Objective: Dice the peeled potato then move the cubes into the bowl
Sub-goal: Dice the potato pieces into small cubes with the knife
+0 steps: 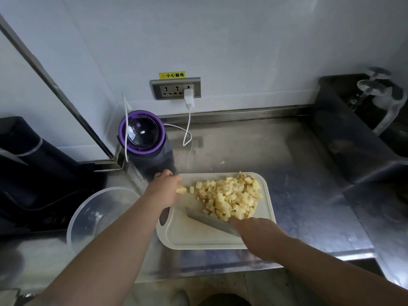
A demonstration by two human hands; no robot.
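On the board [192,235], mid-worktop, potato cubes [229,195] sit heaped at its far right. Right hand [254,228] grips the knife [209,220], blade walling the pile; left hand [165,188] pinches a cube, probably bound for the bowl [92,215] just left.

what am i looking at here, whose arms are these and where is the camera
There is no machine here: these are a person's two bare arms, filmed by one wide-angle camera worn on their head, looking forward and down. That is why the picture bends at the edges. On the steel counter lies a pale cutting board with a heap of potato cubes. The right hand holds a knife, its blade resting on the board beside the heap. The left hand is at the board's far left corner, holding a piece of potato. A clear bowl waits to the left of the board, with no cubes visible in it. Behind stands a purple-rimmed appliance.
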